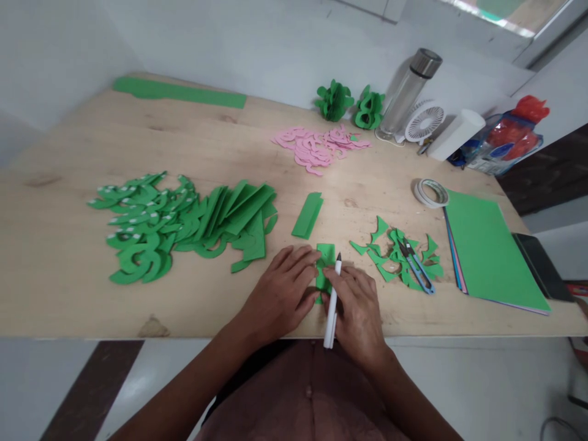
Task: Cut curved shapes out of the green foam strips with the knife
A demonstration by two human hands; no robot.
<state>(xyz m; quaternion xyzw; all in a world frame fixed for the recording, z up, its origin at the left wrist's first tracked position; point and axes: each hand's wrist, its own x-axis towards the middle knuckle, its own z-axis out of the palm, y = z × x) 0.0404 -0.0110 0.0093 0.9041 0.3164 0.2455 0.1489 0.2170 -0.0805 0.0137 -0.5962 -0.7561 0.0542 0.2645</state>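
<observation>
My left hand (281,293) lies on the wooden table (68,245) near its front edge, fingers pressed down on a small folded green paper piece (326,256). My right hand (356,309) grips a white pen (331,306), its dark tip pointing up over the same green piece. A second folded green strip (307,215) lies just beyond the hands. Both hands touch the green piece from either side.
A heap of green cut shapes and strips (184,223) lies at left, pink cut shapes (316,147) at the back. Scissors (416,266) rest on green scraps at right, beside a stack of coloured paper (489,248), tape roll (430,193), bottle (408,92), small fan (425,121) and two green paper flowers (351,105).
</observation>
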